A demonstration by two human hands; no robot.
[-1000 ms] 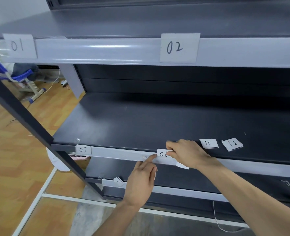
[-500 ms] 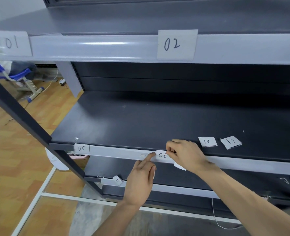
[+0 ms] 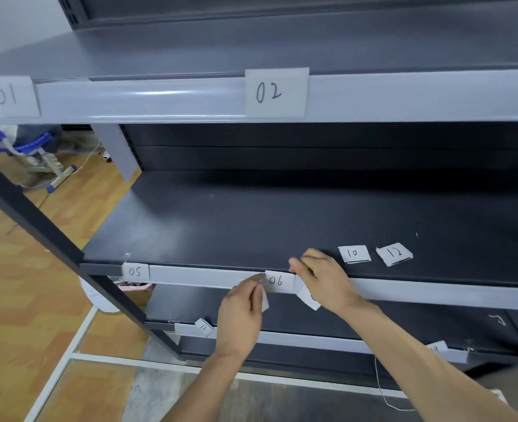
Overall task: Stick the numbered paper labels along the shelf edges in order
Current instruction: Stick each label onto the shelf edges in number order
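Observation:
The 06 label (image 3: 277,281) lies against the grey front edge of the middle shelf (image 3: 209,275). My left hand (image 3: 241,318) pinches its left edge, and a white paper slip (image 3: 264,300) shows behind those fingers. My right hand (image 3: 324,281) grips the label's top right corner and holds another folded paper (image 3: 308,299) under the palm. The 05 label (image 3: 135,272) is stuck at the same edge's left end. Labels 01 (image 3: 8,95) and 02 (image 3: 276,92) are on the top shelf edge. Loose labels 10 (image 3: 353,253) and 12 (image 3: 394,253) lie on the middle shelf.
Label 11 (image 3: 204,326) hangs crooked on the lower shelf edge, and another small paper (image 3: 437,348) sits further right on it. A dark slanted upright (image 3: 38,220) crosses the left side. Beyond it are wooden floor (image 3: 17,300) and a blue-and-white stool (image 3: 38,153).
Both hands stay at the 06 label. My left fingertips have closed on its left edge, and my right thumb has shifted to its top right corner.

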